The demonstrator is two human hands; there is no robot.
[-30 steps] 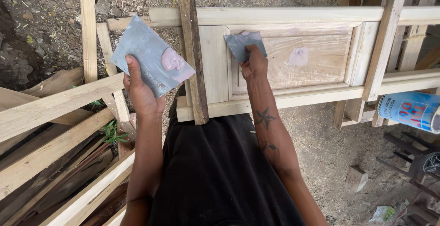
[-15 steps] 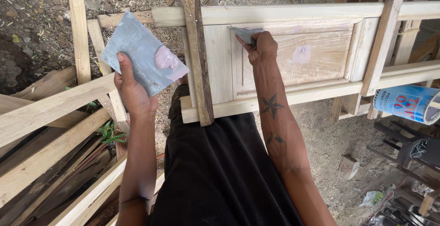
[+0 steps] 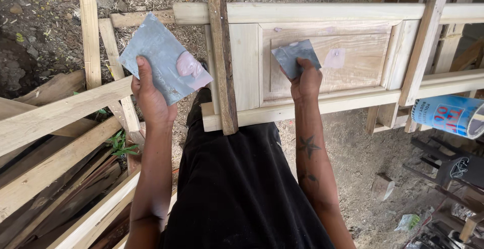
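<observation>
The person's left hand (image 3: 151, 100) is raised over the timber pile, fingers closed around the lower edge of a flat grey rectangular sheet (image 3: 161, 57), thumb lying up its face. The sheet serves as a small palette: a lump of pale pink putty (image 3: 190, 67) sits on it near its right edge, smeared thin toward the corner.

The right hand (image 3: 305, 80) is pressed against the pale unfinished wooden panel frame (image 3: 322, 12) that lies across in front of the person. Its fingers pinch a smaller grey square scraper card (image 3: 295, 57), held flat against the recessed panel (image 3: 358, 57) of the frame (the fingertips hide the card's lower edge, so I cannot tell how much of it touches the wood). Just to the right of the card a pinkish putty patch (image 3: 335, 57) shows on the panel.

A dark, weathered wooden slat (image 3: 222, 52) stands upright across the frame between the two hands. At the right edge a blue and white cylindrical can (image 3: 451, 115) lies on its side; its contents cannot be seen. Loose pale planks (image 3: 55, 118) are stacked at the left on sawdust-covered ground (image 3: 353, 158).
</observation>
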